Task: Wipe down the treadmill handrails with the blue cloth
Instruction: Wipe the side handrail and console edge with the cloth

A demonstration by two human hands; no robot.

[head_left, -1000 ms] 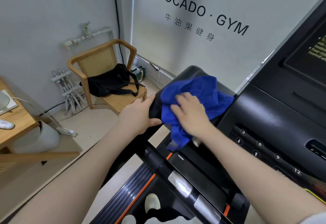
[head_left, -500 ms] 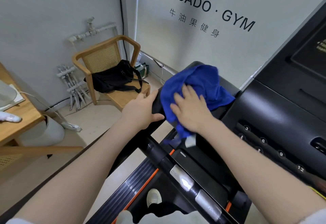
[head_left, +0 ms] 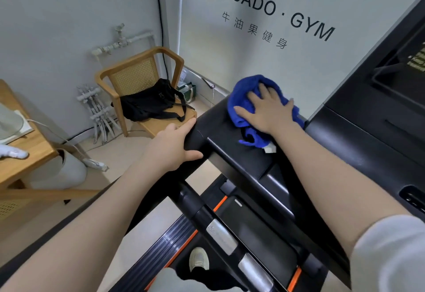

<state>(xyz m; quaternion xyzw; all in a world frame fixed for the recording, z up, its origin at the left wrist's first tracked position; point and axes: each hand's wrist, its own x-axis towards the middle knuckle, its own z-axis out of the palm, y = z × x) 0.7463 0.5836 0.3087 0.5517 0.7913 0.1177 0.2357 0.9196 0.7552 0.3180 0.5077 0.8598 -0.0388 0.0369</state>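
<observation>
The blue cloth (head_left: 243, 105) lies bunched on the far end of the treadmill's black left handrail (head_left: 216, 119), close to the console. My right hand (head_left: 268, 109) presses flat on top of the cloth with fingers spread. My left hand (head_left: 171, 147) grips the near outer edge of the same handrail, thumb on top. A white tag hangs from the cloth's near corner. A lower crossbar (head_left: 220, 234) with silver grip plates runs below my arms.
The black console (head_left: 377, 130) with its screen rises at the right. A wooden chair (head_left: 142, 71) holding a black bag (head_left: 149, 101) stands by the wall at left. A wooden table (head_left: 25, 153) sits at far left. My shoe (head_left: 199, 258) is on the treadmill deck.
My right hand has slid the blue cloth along the handrail away from me toward the console. My left hand has kept its grip on the rail's edge.
</observation>
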